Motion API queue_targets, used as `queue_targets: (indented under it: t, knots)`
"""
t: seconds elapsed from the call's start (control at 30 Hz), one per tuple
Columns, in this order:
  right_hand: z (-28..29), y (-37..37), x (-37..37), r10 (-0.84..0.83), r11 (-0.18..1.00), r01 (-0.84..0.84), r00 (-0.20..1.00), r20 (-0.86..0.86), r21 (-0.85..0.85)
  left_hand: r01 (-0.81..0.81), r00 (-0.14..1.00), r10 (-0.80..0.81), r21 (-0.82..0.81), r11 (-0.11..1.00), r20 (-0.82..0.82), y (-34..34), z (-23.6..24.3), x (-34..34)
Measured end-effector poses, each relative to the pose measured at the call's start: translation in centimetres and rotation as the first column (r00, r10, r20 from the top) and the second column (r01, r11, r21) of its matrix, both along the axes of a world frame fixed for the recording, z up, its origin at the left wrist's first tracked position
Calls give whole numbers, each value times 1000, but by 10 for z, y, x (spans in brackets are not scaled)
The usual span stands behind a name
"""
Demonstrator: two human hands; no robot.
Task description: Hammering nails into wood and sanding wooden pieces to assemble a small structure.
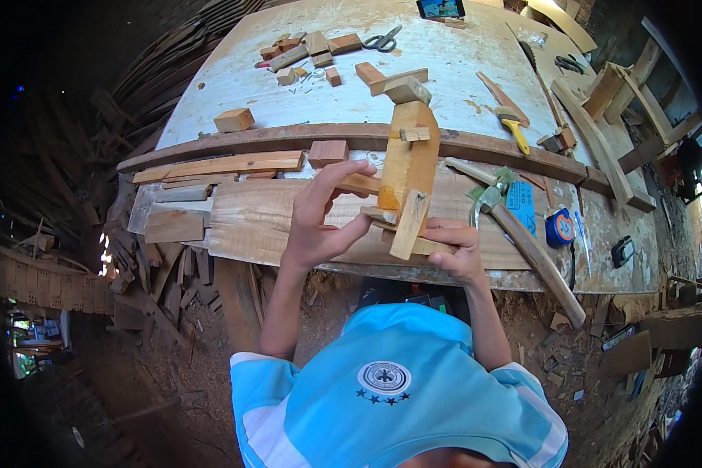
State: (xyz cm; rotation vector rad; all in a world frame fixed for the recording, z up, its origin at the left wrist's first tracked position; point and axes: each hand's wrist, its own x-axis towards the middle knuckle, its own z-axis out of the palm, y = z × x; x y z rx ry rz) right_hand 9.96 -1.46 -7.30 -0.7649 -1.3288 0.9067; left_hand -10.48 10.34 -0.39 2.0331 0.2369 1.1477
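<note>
Between my hands, above the near part of the workbench, is a small wooden assembly (410, 168). It has a long yellowish board with small wood blocks and strips fixed across it. My left hand (324, 210) curves round its left side, thumb and fingers at the small pieces near its lower end. At the lower right, my right hand (454, 248) pinches a short crosspiece of the assembly. Part of my fingers is hidden behind the wood. A wide plank (265, 218) lies beneath, and a hammer (534, 253) rests to the right of my right hand.
A long dark beam (265, 140) crosses the workbench (234, 86). Wood offcuts (316, 47) and scissors (382, 39) lie at the back. Toward the right are a yellow-handled brush (513, 131), a blue tape measure (559, 228) and a wooden frame (639, 93). A phone (441, 8) stands at the far edge.
</note>
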Motion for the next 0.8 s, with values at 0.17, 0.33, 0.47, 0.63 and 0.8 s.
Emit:
queue_targets:
  t: [0.17,0.33,0.47,0.63,0.8]
  knots:
    - [-22,-1,6,-61,996,48,981,-183,-71,68,998,-68,-53,996,6,-9,11,14]
    - [-14,-1,2,-54,994,11,917,-394,-111,7,1000,-8,85,996,6,-13,5,34]
    - [3,3,-6,-96,994,65,905,-415,-88,-58,963,57,-5,998,262,-25,-6,53]
    - [13,5,-16,-146,987,97,872,-466,-128,-290,938,252,141,946,237,-25,-25,60]
    - [23,10,-11,-335,942,333,926,-175,-42,-208,972,211,-44,977,98,-47,-44,64]
